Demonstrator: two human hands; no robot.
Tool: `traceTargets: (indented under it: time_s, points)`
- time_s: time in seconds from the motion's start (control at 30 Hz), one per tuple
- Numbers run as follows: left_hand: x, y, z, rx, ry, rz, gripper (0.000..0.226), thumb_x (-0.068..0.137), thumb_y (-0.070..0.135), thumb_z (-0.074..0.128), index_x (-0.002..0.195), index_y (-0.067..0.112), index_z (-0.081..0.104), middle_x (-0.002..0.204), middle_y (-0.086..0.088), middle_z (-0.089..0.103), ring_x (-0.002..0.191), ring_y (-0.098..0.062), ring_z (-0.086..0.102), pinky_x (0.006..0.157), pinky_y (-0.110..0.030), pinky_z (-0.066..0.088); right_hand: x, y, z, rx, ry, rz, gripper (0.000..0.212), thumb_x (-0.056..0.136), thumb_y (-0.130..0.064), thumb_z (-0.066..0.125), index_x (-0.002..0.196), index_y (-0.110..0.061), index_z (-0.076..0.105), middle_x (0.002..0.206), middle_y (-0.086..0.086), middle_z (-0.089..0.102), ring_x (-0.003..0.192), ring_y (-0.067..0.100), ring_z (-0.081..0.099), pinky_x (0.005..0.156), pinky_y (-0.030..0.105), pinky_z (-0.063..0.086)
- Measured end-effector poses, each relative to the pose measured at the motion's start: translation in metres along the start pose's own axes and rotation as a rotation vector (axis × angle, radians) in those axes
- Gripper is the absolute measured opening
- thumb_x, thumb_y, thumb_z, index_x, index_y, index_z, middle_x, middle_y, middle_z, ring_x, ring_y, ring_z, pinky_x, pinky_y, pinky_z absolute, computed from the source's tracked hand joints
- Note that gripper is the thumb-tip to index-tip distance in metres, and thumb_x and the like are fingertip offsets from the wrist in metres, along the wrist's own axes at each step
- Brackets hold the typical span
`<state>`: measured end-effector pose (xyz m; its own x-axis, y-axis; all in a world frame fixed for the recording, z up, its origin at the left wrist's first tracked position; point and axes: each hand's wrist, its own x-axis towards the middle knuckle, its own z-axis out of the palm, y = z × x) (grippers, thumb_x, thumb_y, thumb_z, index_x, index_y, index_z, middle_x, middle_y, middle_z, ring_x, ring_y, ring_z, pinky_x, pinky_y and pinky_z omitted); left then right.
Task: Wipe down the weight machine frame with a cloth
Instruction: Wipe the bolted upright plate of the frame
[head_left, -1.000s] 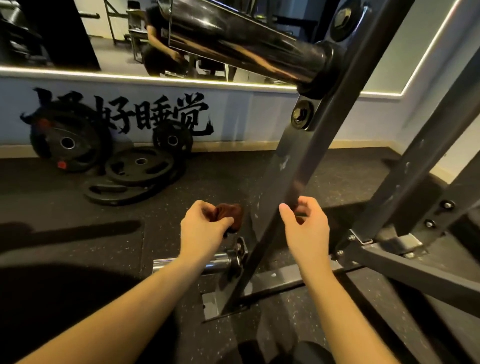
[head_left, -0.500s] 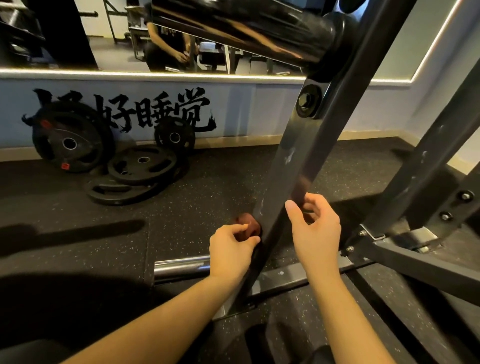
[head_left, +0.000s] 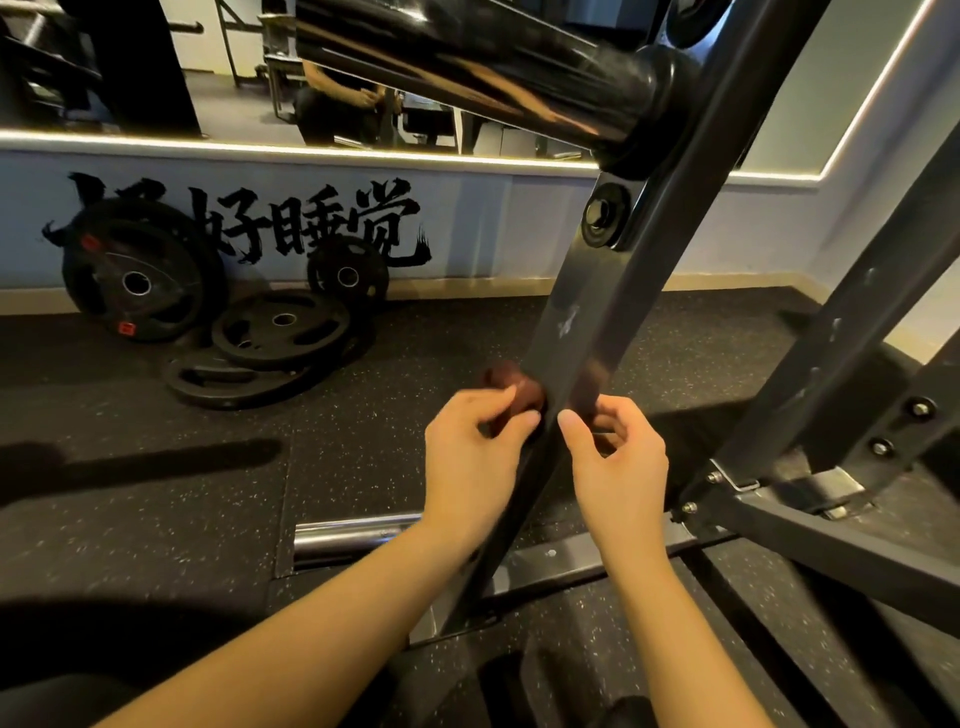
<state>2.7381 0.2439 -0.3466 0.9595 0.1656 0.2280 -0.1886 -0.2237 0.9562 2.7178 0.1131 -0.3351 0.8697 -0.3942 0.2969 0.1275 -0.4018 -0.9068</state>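
A slanted black steel post of the weight machine frame rises from the floor plate to a thick chrome sleeve at the top. A reddish-brown cloth passes behind the post at mid height. My left hand pinches the cloth's left end against the post's left edge. My right hand is curled on the post's right side, where a bit of the cloth shows by its fingers; most of that end is hidden behind the post.
Black weight plates lie and lean by the wall at the left. A chrome peg juts out low beside the post's base. More frame beams slant at the right. The floor is dark rubber matting.
Both hands have slid up the post with the cloth. My left hand moved right, from out beside the post to tight against its left edge.
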Motion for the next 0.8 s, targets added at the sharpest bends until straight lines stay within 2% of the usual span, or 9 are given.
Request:
traceTargets:
  time_s: [0.07,0.17,0.23,0.3,0.37,0.43,0.6,0.7,0.8]
  points:
    - [0.004,0.001,0.003,-0.011,0.005,0.005,0.031,0.089,0.02,0.077,0.12,0.022,0.075,0.114,0.015,0.067,0.11,0.001,0.062,0.099,-0.017,0.049,-0.001,0.001,0.001,-0.002,0.01,0.002,0.017,0.094,-0.027,0.07,0.11,-0.027,0.063,0.096,-0.019,0.065,0.09,-0.017,0.058,0.069,-0.002,0.042]
    - [0.001,-0.027,0.0,0.064,-0.032,-0.28,0.03,0.089,0.023,0.078,0.119,0.022,0.075,0.117,0.005,0.072,0.106,-0.007,0.066,0.1,-0.032,0.053,-0.001,0.0,0.003,-0.014,0.025,0.022,0.018,0.094,-0.031,0.07,0.111,-0.027,0.065,0.096,-0.019,0.066,0.091,-0.011,0.06,0.066,0.004,0.045]
    - [-0.002,-0.03,-0.003,0.095,-0.07,-0.388,0.031,0.089,0.022,0.078,0.12,0.021,0.073,0.12,0.001,0.073,0.105,-0.01,0.067,0.098,-0.034,0.054,-0.002,-0.001,0.001,-0.017,0.019,0.046,0.019,0.094,-0.032,0.07,0.113,-0.028,0.064,0.098,-0.02,0.065,0.089,-0.009,0.062,0.066,0.006,0.043]
    - [0.005,-0.012,-0.001,0.059,-0.018,-0.214,0.034,0.089,0.022,0.078,0.122,0.023,0.073,0.12,0.005,0.071,0.11,-0.007,0.065,0.101,-0.033,0.053,-0.001,-0.001,0.0,-0.016,0.002,0.041,0.019,0.094,-0.031,0.07,0.112,-0.03,0.064,0.097,-0.02,0.065,0.09,-0.012,0.06,0.064,0.004,0.043]
    - [0.015,0.018,0.001,0.006,0.009,0.052,0.033,0.089,0.021,0.077,0.121,0.025,0.074,0.115,0.013,0.068,0.11,0.0,0.062,0.099,-0.021,0.05,0.0,-0.001,-0.002,-0.017,-0.006,0.025,0.017,0.094,-0.029,0.07,0.11,-0.029,0.064,0.096,-0.018,0.065,0.091,-0.015,0.059,0.066,0.001,0.044]
    - [0.022,0.03,0.004,-0.029,0.014,0.112,0.033,0.09,0.021,0.076,0.122,0.026,0.073,0.115,0.016,0.065,0.11,0.004,0.06,0.097,-0.013,0.048,0.001,-0.001,-0.002,-0.018,-0.01,0.025,0.015,0.094,-0.028,0.07,0.108,-0.03,0.064,0.094,-0.015,0.067,0.089,-0.014,0.06,0.066,0.003,0.045]
    - [0.008,-0.009,0.0,0.016,-0.019,-0.327,0.036,0.088,0.022,0.08,0.123,0.018,0.073,0.121,0.0,0.073,0.107,-0.009,0.067,0.101,-0.032,0.053,0.002,-0.008,-0.005,-0.033,-0.038,0.043,0.016,0.094,-0.028,0.071,0.104,-0.034,0.06,0.091,-0.02,0.064,0.086,-0.017,0.059,0.062,0.004,0.044]
    - [0.009,0.019,-0.002,-0.019,0.006,-0.088,0.031,0.085,0.022,0.081,0.116,0.022,0.076,0.11,0.006,0.073,0.104,-0.007,0.068,0.099,-0.035,0.055,0.007,-0.017,-0.012,-0.041,-0.03,0.014,0.023,0.094,-0.025,0.071,0.113,-0.031,0.06,0.095,-0.018,0.065,0.086,-0.008,0.063,0.073,0.012,0.048]
    - [0.022,0.069,0.0,-0.076,-0.012,0.237,0.028,0.089,0.021,0.078,0.116,0.026,0.074,0.109,0.012,0.067,0.103,0.002,0.063,0.094,-0.02,0.053,0.021,-0.033,-0.021,0.025,0.065,-0.079,0.023,0.101,-0.023,0.059,0.124,-0.028,0.058,0.102,-0.009,0.069,0.092,0.003,0.066,0.083,0.025,0.053]
